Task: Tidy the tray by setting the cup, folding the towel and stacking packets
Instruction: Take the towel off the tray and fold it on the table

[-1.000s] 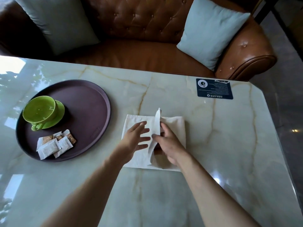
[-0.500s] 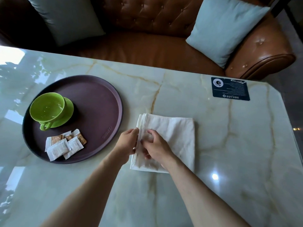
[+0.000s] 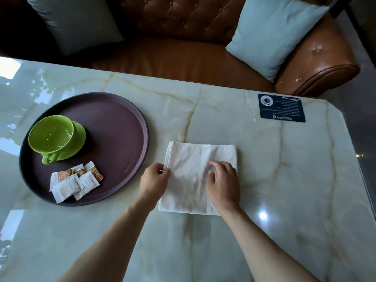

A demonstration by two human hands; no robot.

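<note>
A white towel (image 3: 191, 169) lies folded in a rectangle on the marble table, just right of the round dark tray (image 3: 122, 127). My left hand (image 3: 154, 181) pinches the towel's left edge between thumb and fingers. My right hand (image 3: 222, 181) rests flat on the towel's right half, fingers spread and pressing down. On the tray a green cup (image 3: 50, 137) stands upright on a green saucer (image 3: 80, 137) at the left. Several white and brown packets (image 3: 75, 181) lie in a loose overlapping pile at the tray's near side.
A dark blue card (image 3: 281, 108) lies at the table's far right. Behind the table stands a brown leather sofa (image 3: 183, 58) with two pale cushions (image 3: 272, 35). The table's right corner is cut off at an angle.
The towel's raised flap has been laid over to the left, making a flat folded rectangle. My right hand has slid right across its top; my left hand has moved to the left edge.
</note>
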